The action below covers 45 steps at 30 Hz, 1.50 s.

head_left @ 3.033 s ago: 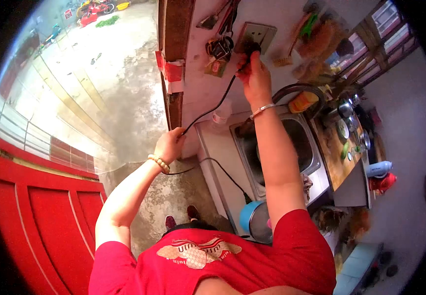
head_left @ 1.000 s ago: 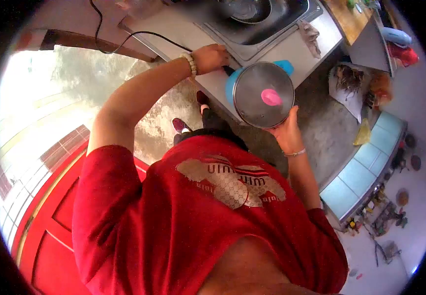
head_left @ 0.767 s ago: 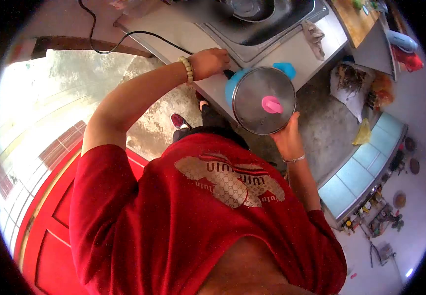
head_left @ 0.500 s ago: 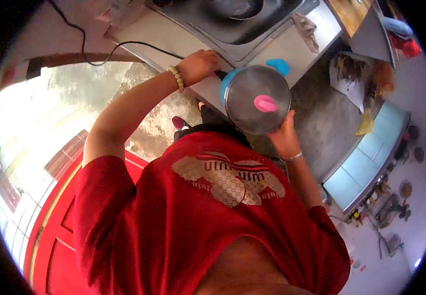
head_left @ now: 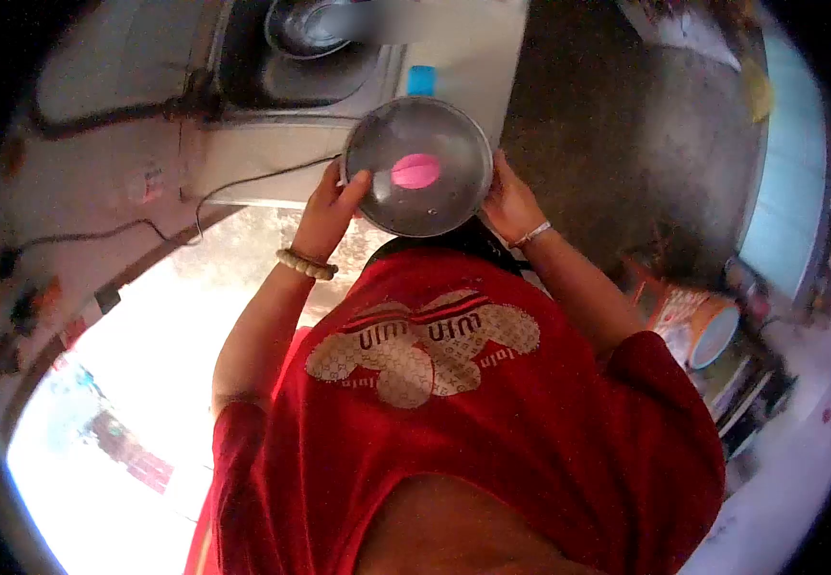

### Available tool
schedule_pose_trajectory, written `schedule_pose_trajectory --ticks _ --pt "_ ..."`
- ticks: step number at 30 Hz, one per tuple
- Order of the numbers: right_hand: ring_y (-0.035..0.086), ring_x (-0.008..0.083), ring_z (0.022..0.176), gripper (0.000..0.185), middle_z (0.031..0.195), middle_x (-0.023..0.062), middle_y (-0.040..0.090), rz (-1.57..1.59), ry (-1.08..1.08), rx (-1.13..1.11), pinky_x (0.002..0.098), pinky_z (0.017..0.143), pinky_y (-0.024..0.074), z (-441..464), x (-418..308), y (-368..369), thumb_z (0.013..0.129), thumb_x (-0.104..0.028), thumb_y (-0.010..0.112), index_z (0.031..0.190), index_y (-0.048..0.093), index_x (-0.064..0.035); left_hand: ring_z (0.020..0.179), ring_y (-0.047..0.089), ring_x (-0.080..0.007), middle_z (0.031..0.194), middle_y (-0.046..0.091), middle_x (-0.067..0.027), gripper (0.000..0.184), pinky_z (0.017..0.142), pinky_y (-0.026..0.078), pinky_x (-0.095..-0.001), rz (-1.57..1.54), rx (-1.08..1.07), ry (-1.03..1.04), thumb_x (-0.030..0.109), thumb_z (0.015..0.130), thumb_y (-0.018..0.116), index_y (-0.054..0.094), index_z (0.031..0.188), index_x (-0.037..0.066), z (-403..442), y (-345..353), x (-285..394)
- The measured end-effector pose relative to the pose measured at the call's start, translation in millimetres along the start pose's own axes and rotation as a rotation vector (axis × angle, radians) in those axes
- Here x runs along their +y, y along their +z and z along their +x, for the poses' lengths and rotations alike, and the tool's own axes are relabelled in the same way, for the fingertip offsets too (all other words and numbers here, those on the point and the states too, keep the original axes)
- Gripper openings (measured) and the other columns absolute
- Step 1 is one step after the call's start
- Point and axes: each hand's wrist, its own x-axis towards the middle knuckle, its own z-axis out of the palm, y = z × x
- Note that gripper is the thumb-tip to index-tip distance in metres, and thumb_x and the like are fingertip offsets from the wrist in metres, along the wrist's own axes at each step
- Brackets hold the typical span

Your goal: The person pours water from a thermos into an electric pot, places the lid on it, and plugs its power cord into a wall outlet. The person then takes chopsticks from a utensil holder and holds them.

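A round pot with a glass lid and a pink knob is at the counter's front edge. My left hand is closed on the pot's left side, its thumb at the lid's rim. At the right side my right hand grips the pot, with its fingers partly hidden beneath. A blue handle sticks out on the pot's far side. From the left of the pot a black cord runs across the counter towards the wall.
Behind the pot is the counter, with a metal sink that holds a round metal pan. A light blue tiled ledge stands at the right. Near it, an orange and white bucket sits at the lower right.
My left hand has moved from the cord end by the pot onto the pot's side. The view has turned, with the sink now upper left. Earlier, my right hand was at the wall socket.
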Motion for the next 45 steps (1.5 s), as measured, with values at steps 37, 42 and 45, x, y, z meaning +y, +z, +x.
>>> schedule_pose_trajectory --ticks 37,42,45 --pt "0.021 0.0301 0.132 0.064 0.140 0.0248 0.022 -0.349 -0.439 0.306 0.0334 0.107 0.0166 8 -17 44 0.093 -0.037 0.035 0.134 0.016 0.0092 0.116 0.044 -0.0232 0.130 0.042 -0.0086 0.069 0.087 0.043 -0.0409 -0.208 -0.147 -0.065 0.062 0.087 0.027 0.031 0.135 0.013 4 -13 -4" --pt "0.028 0.0401 0.126 0.066 0.134 0.0312 0.027 -0.447 -0.471 0.417 0.0392 0.104 0.0231 10 -15 49 0.089 -0.034 0.044 0.131 0.020 0.0107 0.118 0.041 -0.0281 0.136 0.034 -0.0134 0.073 0.076 0.051 -0.0366 -0.171 -0.077 0.019 0.058 0.086 0.036 0.024 0.138 0.008 10 -8 -17" --pt "0.033 0.0413 0.121 0.066 0.131 0.0311 0.032 -0.490 -0.443 0.468 0.0407 0.102 0.0263 6 -16 55 0.087 -0.032 0.049 0.132 0.021 0.0086 0.119 0.041 -0.0275 0.136 0.034 -0.0139 0.074 0.073 0.052 -0.0344 -0.241 -0.183 0.103 0.057 0.086 0.037 0.023 0.138 0.006 17 -14 -34"
